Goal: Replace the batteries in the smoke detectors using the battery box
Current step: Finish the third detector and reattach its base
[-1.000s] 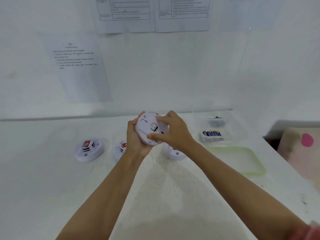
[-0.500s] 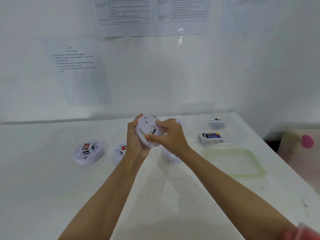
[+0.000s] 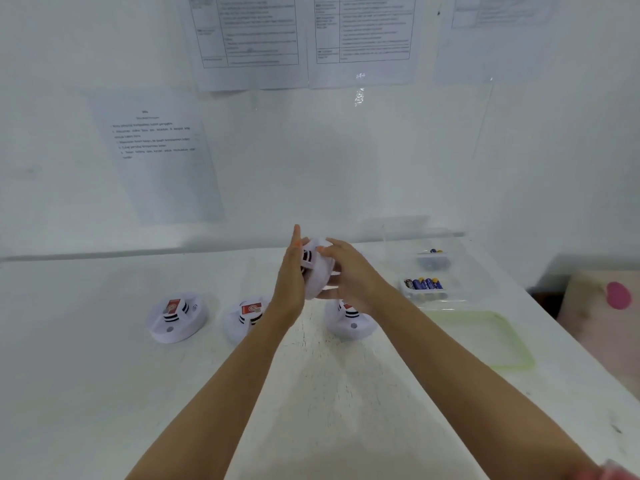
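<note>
A white round smoke detector point(image 3: 319, 273) is held above the table between both hands, tilted so its black-slotted top faces left. My left hand point(image 3: 290, 284) stands upright with straight fingers flat against the detector's left side. My right hand point(image 3: 350, 271) grips its right side with curled fingers. Three more white detectors lie on the table: one at the left point(image 3: 176, 318), one by my left wrist point(image 3: 242, 319), and one half hidden under my right wrist point(image 3: 350, 324). The clear battery box point(image 3: 462, 271) stands to the right, with blue batteries point(image 3: 424, 284) inside.
A clear lid with a green rim point(image 3: 514, 342) lies in front of the battery box near the table's right edge. A white wall with taped paper sheets point(image 3: 162, 157) rises right behind the table. A beige thing with a pink spot point(image 3: 616, 295) sits beyond the right edge.
The detector has been turned from its back facing me to edge-on. My left hand's fingers went from curled round it to straight. My right hand shifted its grip.
</note>
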{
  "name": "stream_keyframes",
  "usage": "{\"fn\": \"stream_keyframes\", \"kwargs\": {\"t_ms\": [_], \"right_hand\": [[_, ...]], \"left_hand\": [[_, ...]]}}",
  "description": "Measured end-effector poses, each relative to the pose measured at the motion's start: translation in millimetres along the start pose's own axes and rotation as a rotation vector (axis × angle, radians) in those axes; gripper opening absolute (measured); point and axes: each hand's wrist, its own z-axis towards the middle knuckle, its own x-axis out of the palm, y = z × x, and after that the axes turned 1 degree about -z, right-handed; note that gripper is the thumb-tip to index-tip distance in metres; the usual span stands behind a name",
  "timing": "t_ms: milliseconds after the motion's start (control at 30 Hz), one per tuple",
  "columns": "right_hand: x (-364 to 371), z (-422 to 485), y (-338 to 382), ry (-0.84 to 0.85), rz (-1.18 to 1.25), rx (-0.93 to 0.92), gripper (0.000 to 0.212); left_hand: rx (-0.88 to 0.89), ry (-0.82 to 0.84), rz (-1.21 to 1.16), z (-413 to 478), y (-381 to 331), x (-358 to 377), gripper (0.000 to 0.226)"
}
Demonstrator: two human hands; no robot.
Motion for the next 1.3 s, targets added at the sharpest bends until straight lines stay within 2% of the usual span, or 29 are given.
{"fn": "stream_keyframes", "kwargs": {"t_ms": [200,267,367,467,600,700,800,933,1000,1300], "right_hand": [[-23,-1,0,0.007,0.351,0.014,0.023],[-26,0,-2,0.042,0.448,-0.008,0.026],[-30,3,-6,0.092,0.507,-0.062,0.045],[-31,5,-9,0.067,0.538,-0.085,0.039],[-32,11,-12,-0.034,0.467,-0.072,0.029],[-30,14,-15,-0.104,0.338,-0.107,0.03],[-30,11,-15,-0.066,0.233,-0.188,0.036],[-34,6,-18,0.06,0.072,-0.252,0.067],[-33,5,-20,0.084,0.031,-0.259,0.076],[-21,7,-24,0.018,-0.008,-0.256,0.068]], "left_hand": [[0.077,-0.035,0.126,1,-1,-8,0.043],[0.048,-0.042,0.091,-1,1,-8,0.042],[-0.064,0.006,0.019,-5,3,-8,0.025],[-0.174,0.101,-0.084,-5,7,-9,0.03],[-0.139,0.136,-0.166,-4,7,-8,0.046],[-0.094,0.126,-0.185,-5,8,-6,0.05],[-0.051,0.121,-0.176,-6,10,-6,0.046],[-0.045,0.134,-0.175,-6,10,-10,0.051],[-0.045,0.132,-0.151,-6,10,-12,0.051],[-0.072,0.098,-0.131,-5,14,-18,0.049]]}}
